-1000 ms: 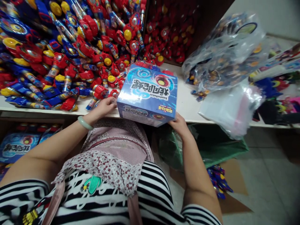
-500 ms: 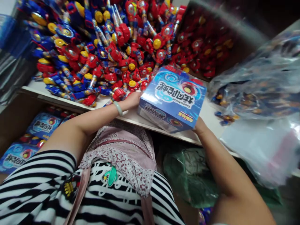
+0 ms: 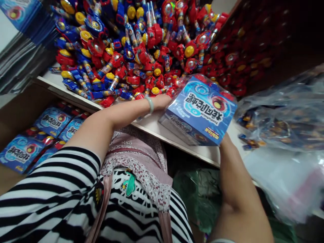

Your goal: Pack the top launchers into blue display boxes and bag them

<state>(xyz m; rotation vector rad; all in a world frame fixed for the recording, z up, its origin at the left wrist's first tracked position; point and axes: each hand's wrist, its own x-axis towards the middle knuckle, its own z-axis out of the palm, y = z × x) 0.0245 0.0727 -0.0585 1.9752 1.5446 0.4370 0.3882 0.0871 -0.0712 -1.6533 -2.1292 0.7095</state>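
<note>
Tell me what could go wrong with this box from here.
The box, between the left hand and right hand near the front edge of the table, might slip off. It could nudge the toys piled behind it. The right arm might drag the clear plastic hanging over the edge.

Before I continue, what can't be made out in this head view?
In the head view:
Right hand: fingers hidden behind the blue rectangular cardboard box.
Its underside: turned away from the camera.
Crumpled clear plastic bag: contents blurred, and the right edge cuts it off.
Red plastic toys at upper right: many lost in dark shadow.
</note>
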